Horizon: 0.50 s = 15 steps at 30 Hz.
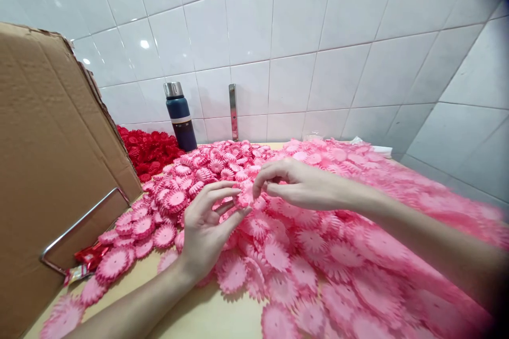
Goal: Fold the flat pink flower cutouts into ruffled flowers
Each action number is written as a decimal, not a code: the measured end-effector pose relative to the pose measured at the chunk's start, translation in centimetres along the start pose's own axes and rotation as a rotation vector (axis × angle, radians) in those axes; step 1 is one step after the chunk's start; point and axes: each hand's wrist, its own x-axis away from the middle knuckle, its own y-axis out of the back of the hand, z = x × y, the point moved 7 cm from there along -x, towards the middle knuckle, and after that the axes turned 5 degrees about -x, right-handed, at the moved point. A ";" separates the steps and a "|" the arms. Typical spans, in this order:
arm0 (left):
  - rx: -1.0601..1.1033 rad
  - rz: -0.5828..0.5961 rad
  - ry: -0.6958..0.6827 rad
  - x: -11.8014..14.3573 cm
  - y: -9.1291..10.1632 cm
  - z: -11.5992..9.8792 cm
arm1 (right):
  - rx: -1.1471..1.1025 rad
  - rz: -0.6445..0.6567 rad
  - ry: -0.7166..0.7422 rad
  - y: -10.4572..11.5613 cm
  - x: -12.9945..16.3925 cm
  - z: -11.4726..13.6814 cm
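A small pink artificial flower disc with a frilled edge is held between the thumb and fingers of my left hand, above the middle of the pile. My right hand is at the flower's right side, its fingers curled and closed. The right fingertips come up to the flower; whether they pinch its edge or some tiny part cannot be made out. Around and beneath both hands spreads a large heap of similar pink flower discs, many with a small hole in the centre.
A cardboard box with a metal wire handle stands at left. Behind it lie dark red flowers and a blue bottle. Red wrappers lie near the handle. A metal bracket is against the tiled wall.
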 end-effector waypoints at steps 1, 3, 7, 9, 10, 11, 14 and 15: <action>-0.007 0.012 -0.014 0.0 0.0 -0.1 | 0.003 -0.026 -0.013 0.0 0.0 -0.1; -0.015 0.038 -0.034 0.1 -0.1 -0.1 | -0.013 -0.078 -0.025 -0.1 -0.1 -0.2; 0.002 0.070 -0.061 0.2 -0.3 -0.2 | -0.061 -0.079 -0.033 -0.7 -0.2 -0.3; -0.005 0.067 -0.067 0.2 -0.3 -0.2 | -0.043 -0.049 -0.036 -1.0 -0.2 -0.3; -0.013 0.060 -0.064 0.2 -0.3 -0.2 | -0.044 -0.040 -0.037 -1.0 -0.3 -0.2; -0.015 0.052 -0.059 0.2 -0.3 -0.2 | -0.061 -0.036 -0.037 -1.1 -0.3 -0.1; 0.010 0.020 -0.033 0.2 -0.2 -0.2 | -0.170 -0.036 -0.032 -1.4 -0.3 0.2; 0.008 0.000 -0.018 0.1 0.0 0.0 | -0.206 -0.034 -0.025 -1.4 -0.3 0.3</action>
